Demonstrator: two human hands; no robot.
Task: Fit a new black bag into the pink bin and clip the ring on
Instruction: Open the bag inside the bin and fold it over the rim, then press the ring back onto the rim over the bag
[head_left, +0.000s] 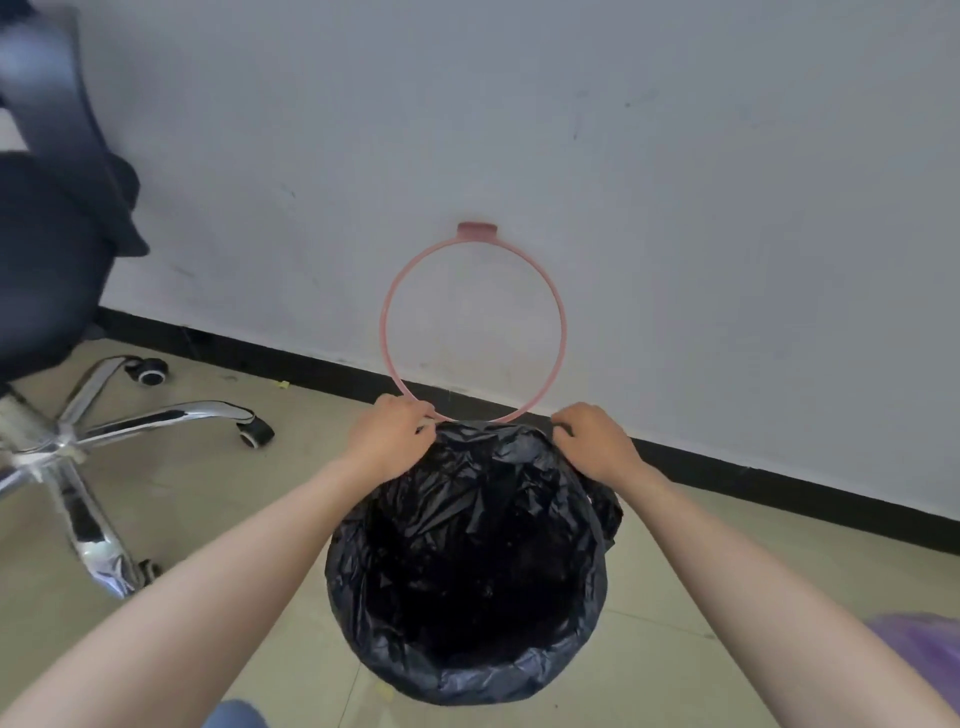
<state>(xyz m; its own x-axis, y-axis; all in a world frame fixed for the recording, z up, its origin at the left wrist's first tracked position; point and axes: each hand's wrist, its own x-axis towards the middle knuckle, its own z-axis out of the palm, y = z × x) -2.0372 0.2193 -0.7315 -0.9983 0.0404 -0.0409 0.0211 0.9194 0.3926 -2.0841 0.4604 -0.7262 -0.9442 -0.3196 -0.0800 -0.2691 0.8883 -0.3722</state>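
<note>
The crinkled black plastic bag (467, 561) stood open on the beige tiled floor (218, 493), its mouth folded outward over a round rim so that no pink bin wall was visible beneath it. The thin pink plastic ring (385, 332), with a small tab at its top, stood upright at the far edge of the bag, rising against the pale grey wall (675, 208) behind.

The left hand (389, 436) was at the far-left edge of the bag, fingers curled together and pinched where the ring's lower arc met the bag's edge; whether they gripped the ring, the plastic or both could not be told. The right hand (592, 441) was at the far-right edge, fingers curled down and closed on the bag's rim fold. Both forearms were bare.

A black office chair with a chrome star base (78, 436) stood to the left, well apart from the bag. A blurred purple object (919, 644) lay at the lower right.
</note>
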